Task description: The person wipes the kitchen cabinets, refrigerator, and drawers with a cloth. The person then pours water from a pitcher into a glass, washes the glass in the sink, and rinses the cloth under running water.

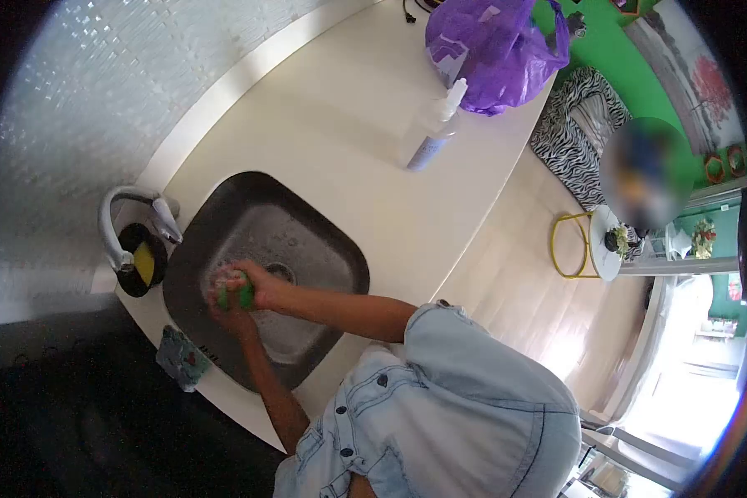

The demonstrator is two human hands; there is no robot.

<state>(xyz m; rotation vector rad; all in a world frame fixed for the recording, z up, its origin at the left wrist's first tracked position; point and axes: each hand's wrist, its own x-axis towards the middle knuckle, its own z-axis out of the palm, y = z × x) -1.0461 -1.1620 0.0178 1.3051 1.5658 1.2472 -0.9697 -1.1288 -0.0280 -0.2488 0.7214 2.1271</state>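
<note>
Over the grey sink, my right hand and my left hand are pressed together. Between them they grip a soft green item, which looks like a sponge or cloth. The fingers of both hands are bent around it, and parts of it show between them. The fingers look wet or soapy, though their detail is blurred. Near the hands, the drain is partly visible. A silver faucet curves at the sink's far-left corner.
Beside the faucet, a black holder contains a yellow sponge. A dark patterned cloth lies at the sink's lower-left edge. On the counter are a clear pump bottle and a purple bag. A blurred person is beyond.
</note>
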